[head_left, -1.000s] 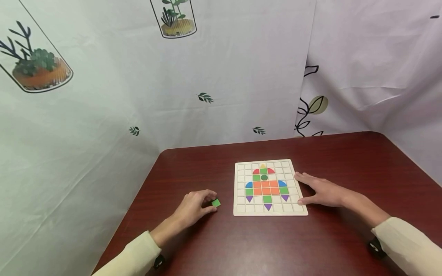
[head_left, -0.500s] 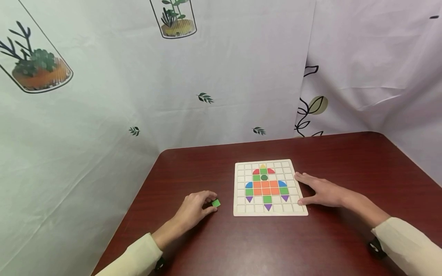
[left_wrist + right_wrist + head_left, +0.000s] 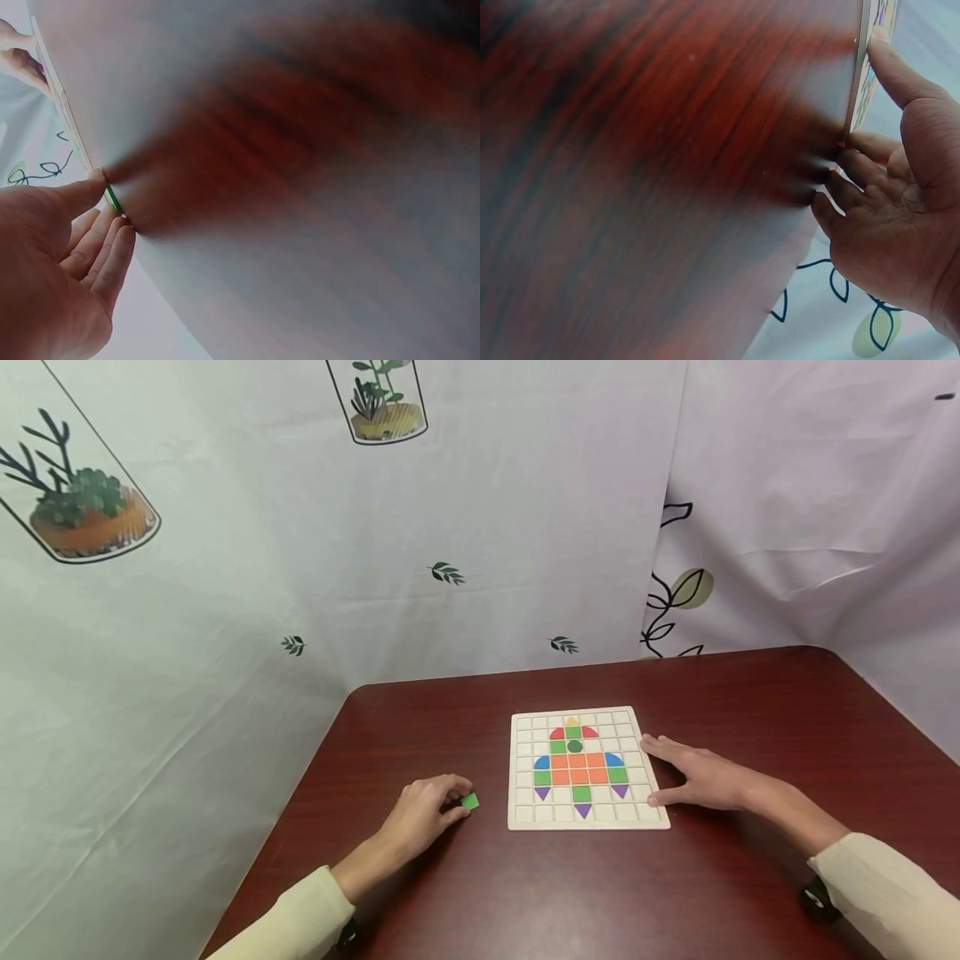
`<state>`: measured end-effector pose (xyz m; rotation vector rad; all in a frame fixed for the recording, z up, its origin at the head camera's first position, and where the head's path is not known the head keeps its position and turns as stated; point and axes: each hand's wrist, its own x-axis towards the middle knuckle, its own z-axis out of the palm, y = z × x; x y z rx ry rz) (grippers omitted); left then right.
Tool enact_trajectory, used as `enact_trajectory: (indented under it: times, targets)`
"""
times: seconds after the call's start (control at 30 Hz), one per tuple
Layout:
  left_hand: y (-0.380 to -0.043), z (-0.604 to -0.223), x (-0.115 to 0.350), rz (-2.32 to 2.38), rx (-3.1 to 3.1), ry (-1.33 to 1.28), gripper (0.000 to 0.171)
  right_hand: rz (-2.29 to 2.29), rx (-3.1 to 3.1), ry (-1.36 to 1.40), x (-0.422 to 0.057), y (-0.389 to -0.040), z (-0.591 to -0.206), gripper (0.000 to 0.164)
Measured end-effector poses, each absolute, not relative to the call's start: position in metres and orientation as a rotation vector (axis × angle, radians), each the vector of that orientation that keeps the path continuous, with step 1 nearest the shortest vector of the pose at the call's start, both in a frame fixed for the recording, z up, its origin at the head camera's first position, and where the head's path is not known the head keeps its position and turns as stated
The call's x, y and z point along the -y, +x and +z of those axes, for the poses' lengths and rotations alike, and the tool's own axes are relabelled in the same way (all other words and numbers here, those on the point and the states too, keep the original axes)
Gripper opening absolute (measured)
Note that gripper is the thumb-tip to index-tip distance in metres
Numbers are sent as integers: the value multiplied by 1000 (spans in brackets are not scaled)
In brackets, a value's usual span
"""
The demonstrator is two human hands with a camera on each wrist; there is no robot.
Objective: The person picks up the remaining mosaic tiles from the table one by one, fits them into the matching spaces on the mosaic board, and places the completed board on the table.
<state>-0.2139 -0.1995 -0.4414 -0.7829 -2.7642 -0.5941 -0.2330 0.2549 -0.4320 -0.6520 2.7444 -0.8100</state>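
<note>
My left hand [image 3: 422, 812] pinches a small green square tile [image 3: 470, 801] between thumb and fingertips, low at the table, left of the board. In the left wrist view the tile [image 3: 113, 197] shows edge-on as a thin green strip. A white square grid board [image 3: 525, 814] carries coloured pieces forming a rocket-like figure: orange and green squares, blue and red rounded pieces, purple triangles, a dark green circle and a yellow tip. My right hand [image 3: 701, 775] rests at its right edge with fingers spread, thumb on the rim [image 3: 859, 75] in the right wrist view.
The dark red wooden table [image 3: 570, 893] reaches back to a pale cloth [image 3: 517, 510] printed with plants and leaves. That cloth also hangs along the left and right sides. The table's rounded far corners show at left and right.
</note>
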Motion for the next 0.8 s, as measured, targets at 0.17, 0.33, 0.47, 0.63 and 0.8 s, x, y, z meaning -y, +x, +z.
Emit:
enact_trajectory:
  times: [0.17,0.33,0.47,0.63,0.8]
  targets:
    - [-214,-442,200,-604,2757,-785,28,-812,-2743,-654,-255,-234,-433,107]
    - [-215,-443,200,-612,2753,-788,29,-811,-2743,-655,-255,-234,-433,108]
    - [-215,-442,199,-612,2758,-790,29,-811,-2745,-656,-255,-234,-434,107]
    - [-215,-441,198,-609,2764,-791,28,-814,-2743,-654,-255,-233,-433,107]
    - [-215,-442,198,-604,2773,-786,27,-820,-2737,-646,-255,-232,-432,107]
